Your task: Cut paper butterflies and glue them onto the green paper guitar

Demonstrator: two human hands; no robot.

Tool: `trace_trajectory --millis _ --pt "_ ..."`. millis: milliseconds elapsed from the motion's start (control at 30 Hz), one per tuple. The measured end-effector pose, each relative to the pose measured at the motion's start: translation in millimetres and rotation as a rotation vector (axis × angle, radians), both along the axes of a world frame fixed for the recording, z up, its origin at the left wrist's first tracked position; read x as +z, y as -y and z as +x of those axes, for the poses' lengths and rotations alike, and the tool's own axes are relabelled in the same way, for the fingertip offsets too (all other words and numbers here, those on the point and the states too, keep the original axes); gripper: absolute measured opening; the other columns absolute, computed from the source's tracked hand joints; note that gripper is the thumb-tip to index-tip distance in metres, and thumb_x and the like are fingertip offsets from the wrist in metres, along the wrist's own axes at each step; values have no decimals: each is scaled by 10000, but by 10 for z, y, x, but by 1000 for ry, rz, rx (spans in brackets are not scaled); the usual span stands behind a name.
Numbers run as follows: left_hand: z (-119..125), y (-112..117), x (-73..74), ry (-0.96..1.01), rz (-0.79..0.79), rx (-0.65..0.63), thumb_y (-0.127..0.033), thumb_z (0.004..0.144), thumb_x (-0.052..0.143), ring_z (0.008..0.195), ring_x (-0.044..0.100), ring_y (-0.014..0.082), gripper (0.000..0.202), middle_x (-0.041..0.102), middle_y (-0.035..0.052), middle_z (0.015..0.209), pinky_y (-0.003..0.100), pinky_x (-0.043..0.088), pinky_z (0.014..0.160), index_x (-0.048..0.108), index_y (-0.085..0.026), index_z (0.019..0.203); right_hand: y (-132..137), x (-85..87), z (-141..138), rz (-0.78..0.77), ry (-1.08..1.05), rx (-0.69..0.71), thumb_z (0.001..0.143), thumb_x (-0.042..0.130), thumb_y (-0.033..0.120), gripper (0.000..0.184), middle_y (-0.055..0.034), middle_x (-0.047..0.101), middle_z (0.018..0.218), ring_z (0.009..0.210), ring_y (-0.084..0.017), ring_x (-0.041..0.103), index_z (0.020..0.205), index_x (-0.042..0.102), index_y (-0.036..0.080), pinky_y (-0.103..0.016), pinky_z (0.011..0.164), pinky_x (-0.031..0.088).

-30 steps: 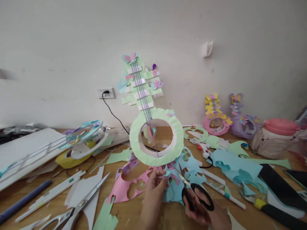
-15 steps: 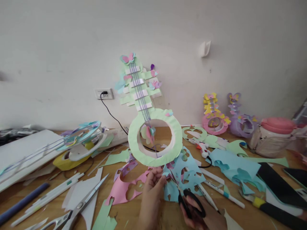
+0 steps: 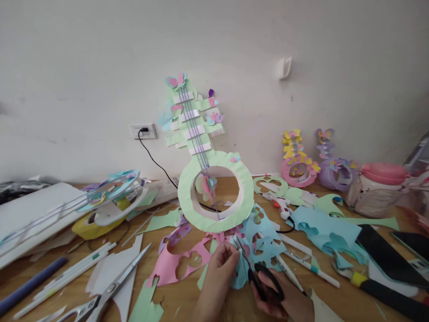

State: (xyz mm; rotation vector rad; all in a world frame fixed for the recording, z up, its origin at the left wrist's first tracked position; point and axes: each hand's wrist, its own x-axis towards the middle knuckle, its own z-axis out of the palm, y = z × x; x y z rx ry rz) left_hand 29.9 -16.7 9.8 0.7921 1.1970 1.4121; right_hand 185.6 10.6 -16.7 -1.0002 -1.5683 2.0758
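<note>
My left hand (image 3: 223, 264) pinches a piece of light blue paper (image 3: 240, 275) low in the middle of the view. The fingers of my right hand (image 3: 276, 297) are in the black handles of a pair of scissors (image 3: 247, 257), whose blades reach up to the paper beside my left fingertips. Whether the blades bite into the paper I cannot make out. Just behind my hands a pale green paper guitar (image 3: 216, 223) leans upright on the wall, with purple strings and paper butterflies. A light blue sheet with cut-out holes (image 3: 266, 235) lies behind the scissors.
Larger scissors (image 3: 110, 288) lie on white paper at left. Pink paper scraps (image 3: 170, 268) are beside my left hand. At right are a glue gun (image 3: 283, 208), white markers (image 3: 313, 268), a black-handled tool (image 3: 385, 293), a phone (image 3: 378, 252) and two small paper guitars (image 3: 298, 172).
My left hand has shifted slightly right and turned inward, bringing the blue paper along and closer to the blades. The scissors stay in my right hand. The view has shifted slightly.
</note>
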Motion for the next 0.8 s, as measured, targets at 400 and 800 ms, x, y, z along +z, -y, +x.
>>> trace_trajectory --millis 400,800 --pt "12 18 31 -49 -17 65 -505 711 676 464 342 75 368 421 -81 522 203 240 485 502 -194 619 24 102 -10 36 55 -29 656 437 833 656 51 417 443 320 -32 236 674 511 182 -209 332 123" --pt "15 -1 21 -51 -19 36 -516 716 672 473 321 66 377 415 -91 539 200 224 489 485 -193 657 14 81 -6 42 32 25 649 444 838 668 61 408 438 326 -35 246 704 502 175 -216 322 119"
